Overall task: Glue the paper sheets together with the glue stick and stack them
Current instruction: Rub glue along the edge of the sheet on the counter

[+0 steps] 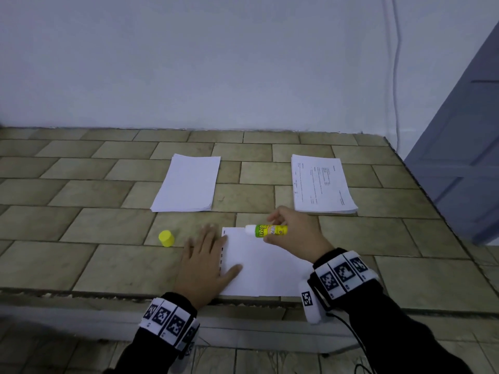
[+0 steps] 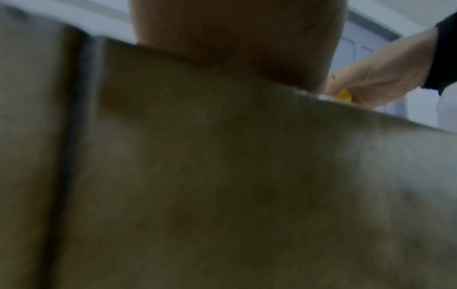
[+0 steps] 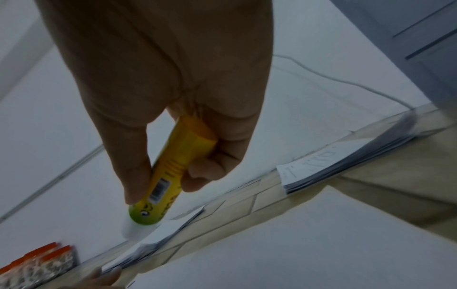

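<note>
The tiled bench (image 1: 108, 184) is carrying everything here — two paper stacks at the back, a blank stack (image 1: 187, 183) in the middle and a printed stack (image 1: 321, 184) off to the right, well apart. Nearer the front edge, the single sheet (image 1: 264, 265) is lying flat, and the left hand (image 1: 205, 263) is pressing on its left margin with fingers straight and spread. The right hand (image 1: 294, 233) is gripping the glue stick (image 1: 270, 230), thumb and fingertips pinching the barrel, its white tip pointing at the sheet's far edge, near the far left corner. Whether that tip is touching paper, I cannot tell. The yellow cap (image 1: 166, 238) is sitting on the bench just left of the left hand.

The risks now — the tip is working right at the border, so it could be running off onto the tiles. One-sided pinning could be letting the sheet buckle or skew. And that loose cap looks ready to roll if nudged.
</note>
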`<act>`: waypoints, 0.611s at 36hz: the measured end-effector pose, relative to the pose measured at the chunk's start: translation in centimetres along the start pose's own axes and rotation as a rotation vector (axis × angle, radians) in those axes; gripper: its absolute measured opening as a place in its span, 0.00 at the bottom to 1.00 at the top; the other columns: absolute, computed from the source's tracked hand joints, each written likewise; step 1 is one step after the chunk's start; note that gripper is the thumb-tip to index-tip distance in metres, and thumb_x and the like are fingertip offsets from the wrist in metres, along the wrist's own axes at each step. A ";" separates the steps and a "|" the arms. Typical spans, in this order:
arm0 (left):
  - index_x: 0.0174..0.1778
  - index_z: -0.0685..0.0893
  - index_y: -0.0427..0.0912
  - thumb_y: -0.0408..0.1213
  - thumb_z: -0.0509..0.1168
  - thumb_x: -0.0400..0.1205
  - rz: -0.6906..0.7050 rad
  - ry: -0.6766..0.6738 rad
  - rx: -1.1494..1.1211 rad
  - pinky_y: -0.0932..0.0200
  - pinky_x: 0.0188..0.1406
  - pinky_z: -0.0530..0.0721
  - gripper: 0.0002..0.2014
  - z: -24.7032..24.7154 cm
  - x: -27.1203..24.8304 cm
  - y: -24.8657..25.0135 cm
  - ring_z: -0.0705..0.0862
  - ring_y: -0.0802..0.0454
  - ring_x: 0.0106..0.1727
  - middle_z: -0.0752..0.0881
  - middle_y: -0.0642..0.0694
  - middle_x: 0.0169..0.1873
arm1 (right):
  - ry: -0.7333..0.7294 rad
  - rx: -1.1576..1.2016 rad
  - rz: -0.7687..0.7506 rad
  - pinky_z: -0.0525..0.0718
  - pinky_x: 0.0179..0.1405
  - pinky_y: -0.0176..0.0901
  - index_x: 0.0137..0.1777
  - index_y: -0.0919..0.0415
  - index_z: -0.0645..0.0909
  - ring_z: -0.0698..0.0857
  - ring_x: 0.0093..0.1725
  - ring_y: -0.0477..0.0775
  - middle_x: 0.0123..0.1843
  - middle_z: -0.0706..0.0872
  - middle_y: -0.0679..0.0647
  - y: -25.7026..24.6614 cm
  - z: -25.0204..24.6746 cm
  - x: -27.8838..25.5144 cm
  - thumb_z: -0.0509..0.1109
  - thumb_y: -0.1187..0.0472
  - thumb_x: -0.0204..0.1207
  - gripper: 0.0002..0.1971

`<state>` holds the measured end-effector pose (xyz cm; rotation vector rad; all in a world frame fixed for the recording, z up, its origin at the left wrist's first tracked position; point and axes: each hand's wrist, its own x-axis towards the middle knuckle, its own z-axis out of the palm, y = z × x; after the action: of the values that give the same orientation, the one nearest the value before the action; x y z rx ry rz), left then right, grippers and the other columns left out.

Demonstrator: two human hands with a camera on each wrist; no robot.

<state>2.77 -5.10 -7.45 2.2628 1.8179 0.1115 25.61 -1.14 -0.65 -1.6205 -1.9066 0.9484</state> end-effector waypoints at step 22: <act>0.80 0.64 0.50 0.85 0.29 0.64 0.050 0.027 -0.005 0.39 0.85 0.40 0.57 1.0 1.1 -1.4 0.44 0.56 0.87 0.51 0.50 0.87 | 0.100 -0.061 -0.012 0.82 0.49 0.49 0.59 0.61 0.78 0.80 0.54 0.56 0.55 0.83 0.57 -4.8 4.4 3.8 0.80 0.64 0.66 0.22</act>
<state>1.90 -3.87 -8.79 2.3144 1.7726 0.1559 18.50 1.30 -0.32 -1.6570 -1.8922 0.7964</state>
